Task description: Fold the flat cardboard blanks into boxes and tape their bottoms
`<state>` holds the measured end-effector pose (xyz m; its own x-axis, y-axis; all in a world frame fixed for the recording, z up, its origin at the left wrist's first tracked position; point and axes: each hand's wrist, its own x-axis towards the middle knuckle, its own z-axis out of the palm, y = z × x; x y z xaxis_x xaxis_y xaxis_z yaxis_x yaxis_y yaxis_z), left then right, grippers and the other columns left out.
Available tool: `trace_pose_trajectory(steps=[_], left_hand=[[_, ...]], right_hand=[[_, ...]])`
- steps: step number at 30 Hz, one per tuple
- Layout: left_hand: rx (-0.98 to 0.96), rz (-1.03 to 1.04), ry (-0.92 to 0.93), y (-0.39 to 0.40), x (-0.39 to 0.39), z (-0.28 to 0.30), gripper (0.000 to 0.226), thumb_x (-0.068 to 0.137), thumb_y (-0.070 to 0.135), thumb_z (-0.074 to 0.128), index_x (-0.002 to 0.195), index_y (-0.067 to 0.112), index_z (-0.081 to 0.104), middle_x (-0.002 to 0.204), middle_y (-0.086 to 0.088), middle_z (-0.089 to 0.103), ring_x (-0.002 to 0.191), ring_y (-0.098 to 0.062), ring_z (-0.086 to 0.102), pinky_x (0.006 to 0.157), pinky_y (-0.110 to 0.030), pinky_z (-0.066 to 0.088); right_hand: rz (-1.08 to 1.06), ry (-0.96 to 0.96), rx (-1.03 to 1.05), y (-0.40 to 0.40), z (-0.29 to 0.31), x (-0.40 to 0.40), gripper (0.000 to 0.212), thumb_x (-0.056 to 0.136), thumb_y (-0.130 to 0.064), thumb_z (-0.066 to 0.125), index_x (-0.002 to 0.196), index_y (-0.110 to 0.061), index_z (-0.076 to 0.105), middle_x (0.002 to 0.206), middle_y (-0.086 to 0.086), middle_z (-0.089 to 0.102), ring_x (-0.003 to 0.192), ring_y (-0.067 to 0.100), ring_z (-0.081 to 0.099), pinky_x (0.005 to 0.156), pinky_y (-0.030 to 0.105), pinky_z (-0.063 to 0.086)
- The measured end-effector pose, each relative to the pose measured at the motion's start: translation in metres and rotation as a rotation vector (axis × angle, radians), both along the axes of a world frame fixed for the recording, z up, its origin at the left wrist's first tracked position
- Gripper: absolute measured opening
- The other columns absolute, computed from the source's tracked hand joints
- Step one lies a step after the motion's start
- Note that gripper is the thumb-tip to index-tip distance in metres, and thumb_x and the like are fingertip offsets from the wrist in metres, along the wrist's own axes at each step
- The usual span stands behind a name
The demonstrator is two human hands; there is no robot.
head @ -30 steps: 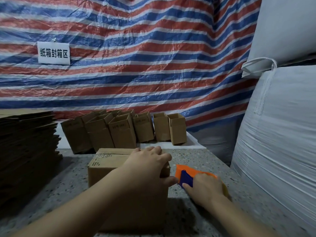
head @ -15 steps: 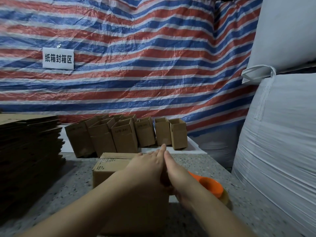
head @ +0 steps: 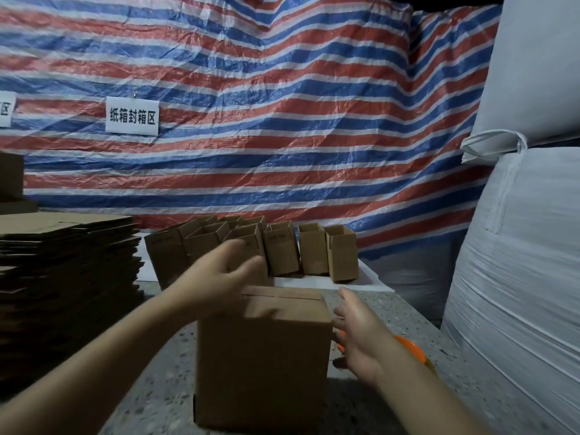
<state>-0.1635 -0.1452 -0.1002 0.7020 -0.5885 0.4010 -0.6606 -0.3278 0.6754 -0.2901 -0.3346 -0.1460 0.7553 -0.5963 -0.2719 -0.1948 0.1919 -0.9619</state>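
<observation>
Fingers of the right hand (head: 361, 337) are spread and straight, the palm turned toward the right wall of the upright cardboard box (head: 263, 356), just beside it; whether they touch it I cannot tell. Behind that hand an orange tape dispenser (head: 414, 350) lies on the speckled tabletop (head: 150, 387). Over the box's far left top corner the left hand (head: 226, 277) hovers, blurred, thumb and fingers loosely apart and holding nothing. Left of those fingers rises a stack of flat cardboard blanks (head: 69, 277). Beyond both hands a row of small open-topped boxes (head: 282, 249) stands on a white board (head: 370, 282). Behind them hangs a red, white and blue striped tarp (head: 282, 120) bearing a white sign (head: 132, 116). Large white sacks (head: 518, 246) are piled far to the right of the right fingers.
</observation>
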Motion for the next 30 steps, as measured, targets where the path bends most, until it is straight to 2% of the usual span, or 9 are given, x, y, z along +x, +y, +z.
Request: trace_pose_trajectory(steps=[2,4,8,11,14,18,22,27,30], left_hand=[[-0.036,0.243,0.106,0.014,0.017,-0.009,0.063,0.096,0.056,0.043,0.142,0.013,0.047,0.137,-0.008,0.056,0.113,-0.018,0.055,0.086,-0.029,0.046],[0.12,0.394,0.287,0.024,0.028,-0.016,0.076,0.096,0.066,0.03,0.14,0.007,0.049,0.135,-0.016,0.057,0.118,-0.029,0.056,0.095,-0.041,0.046],[0.336,0.203,0.688,0.041,0.036,-0.023,0.1,0.074,0.091,0.02,0.129,0.015,0.056,0.111,-0.012,0.067,0.094,-0.03,0.069,0.074,-0.041,0.059],[0.262,0.094,0.712,0.039,0.03,-0.022,0.085,0.072,0.088,0.034,0.109,0.018,0.065,0.102,-0.01,0.073,0.09,-0.027,0.073,0.076,-0.043,0.061],[0.054,0.101,0.631,0.032,0.025,-0.017,0.053,0.09,0.073,0.04,0.111,0.028,0.061,0.11,-0.006,0.067,0.1,-0.026,0.066,0.087,-0.045,0.057],[-0.395,0.004,0.744,0.025,0.023,-0.009,0.047,0.098,0.06,0.038,0.11,0.021,0.062,0.11,-0.012,0.069,0.097,-0.027,0.066,0.072,-0.04,0.054],[-0.555,0.04,0.728,0.015,0.018,-0.022,0.056,0.093,0.064,0.045,0.123,0.017,0.051,0.128,-0.012,0.055,0.117,-0.033,0.056,0.095,-0.056,0.05],[-0.517,0.004,0.558,0.027,0.012,-0.054,0.104,0.051,0.088,0.067,0.133,0.026,0.057,0.128,0.002,0.064,0.119,-0.022,0.059,0.106,-0.051,0.044],[-0.45,-0.022,0.545,0.025,0.01,-0.077,0.081,0.066,0.07,0.067,0.135,0.03,0.056,0.131,0.011,0.059,0.121,-0.014,0.055,0.105,-0.037,0.042]], right_hand=[[-0.038,0.077,0.069,-0.005,-0.004,0.003,0.072,0.101,-0.062,0.031,0.157,-0.016,0.029,0.153,0.019,0.041,0.14,0.04,0.038,0.117,0.065,0.022],[-0.017,0.19,0.068,-0.007,-0.008,0.009,0.075,0.1,-0.066,0.03,0.153,-0.014,0.036,0.145,0.023,0.047,0.134,0.044,0.044,0.113,0.067,0.03],[0.086,0.254,0.025,-0.006,-0.004,0.018,0.076,0.097,-0.069,0.032,0.134,-0.008,0.057,0.13,0.027,0.059,0.121,0.044,0.054,0.108,0.058,0.04],[0.158,0.221,0.017,0.0,0.008,0.019,0.074,0.094,-0.073,0.031,0.12,-0.011,0.063,0.127,0.025,0.06,0.123,0.045,0.051,0.107,0.064,0.035],[0.153,0.02,-0.019,0.0,0.014,0.02,0.069,0.095,-0.074,0.03,0.124,-0.022,0.067,0.131,0.017,0.062,0.123,0.038,0.054,0.111,0.058,0.037],[0.107,-0.247,-0.03,0.0,0.009,0.017,0.062,0.097,-0.07,0.038,0.134,-0.025,0.059,0.127,0.011,0.066,0.12,0.031,0.06,0.107,0.053,0.045],[0.047,-0.37,-0.263,0.006,-0.006,0.017,0.049,0.103,-0.034,0.054,0.148,-0.03,0.036,0.128,-0.005,0.058,0.11,0.012,0.06,0.077,0.027,0.052],[0.122,-0.363,-0.57,0.001,-0.042,0.011,0.089,0.096,-0.009,0.064,0.157,-0.045,0.01,0.161,-0.01,0.028,0.145,0.012,0.033,0.114,0.04,0.041],[0.145,-0.3,-0.657,0.0,-0.06,0.008,0.099,0.096,-0.005,0.063,0.157,-0.047,-0.003,0.165,-0.019,0.01,0.146,0.003,0.018,0.114,0.027,0.027]])
